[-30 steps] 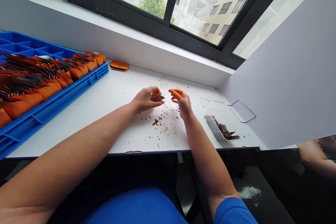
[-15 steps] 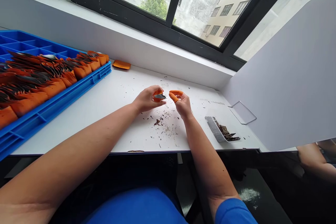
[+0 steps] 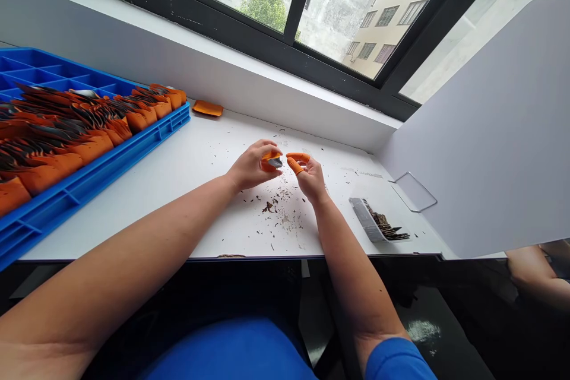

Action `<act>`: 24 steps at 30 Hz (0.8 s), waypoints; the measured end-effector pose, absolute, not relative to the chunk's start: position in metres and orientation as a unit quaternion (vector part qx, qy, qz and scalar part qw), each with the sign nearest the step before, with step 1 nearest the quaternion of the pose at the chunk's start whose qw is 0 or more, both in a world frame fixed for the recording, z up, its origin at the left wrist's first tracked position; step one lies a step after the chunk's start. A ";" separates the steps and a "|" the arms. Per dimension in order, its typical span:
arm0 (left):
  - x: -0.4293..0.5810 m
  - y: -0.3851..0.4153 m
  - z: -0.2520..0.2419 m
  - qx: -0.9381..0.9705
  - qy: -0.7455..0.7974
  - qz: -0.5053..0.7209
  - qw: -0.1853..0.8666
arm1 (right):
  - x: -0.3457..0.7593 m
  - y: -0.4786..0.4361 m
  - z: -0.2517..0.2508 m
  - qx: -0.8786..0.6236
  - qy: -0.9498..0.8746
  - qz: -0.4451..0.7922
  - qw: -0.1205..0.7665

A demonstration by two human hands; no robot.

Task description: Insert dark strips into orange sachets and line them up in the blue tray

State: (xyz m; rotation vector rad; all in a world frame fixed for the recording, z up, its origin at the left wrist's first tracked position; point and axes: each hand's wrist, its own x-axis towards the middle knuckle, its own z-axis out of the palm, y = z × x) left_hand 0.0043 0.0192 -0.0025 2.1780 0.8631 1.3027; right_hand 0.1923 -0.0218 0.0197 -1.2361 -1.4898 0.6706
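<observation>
My left hand point(image 3: 253, 167) is closed around a small grey metal piece point(image 3: 275, 162), pinched between fingers that wear orange finger cots. My right hand point(image 3: 308, 174) sits just to its right, its orange-covered thumb and forefinger bent towards the piece and almost touching it; whether they grip it I cannot make out. Both hands hover over the middle of the white table point(image 3: 191, 166), above a scatter of dark shavings point(image 3: 278, 208).
A blue compartment tray point(image 3: 93, 163) full of orange-and-dark pieces fills the left side. One loose orange piece point(image 3: 207, 108) lies by the window ledge. A small metal tray point(image 3: 371, 222) of dark scraps sits at the right, beside a white divider panel point(image 3: 490, 124). Another person's arm point(image 3: 534, 276) shows behind it.
My right hand has moved left and closed the gap to the left hand. The left hand has tipped the metal piece up a little.
</observation>
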 end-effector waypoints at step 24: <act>0.012 0.010 0.001 0.816 0.308 0.468 0.144 | 0.192 -0.030 0.013 -0.455 -0.765 0.227 0.394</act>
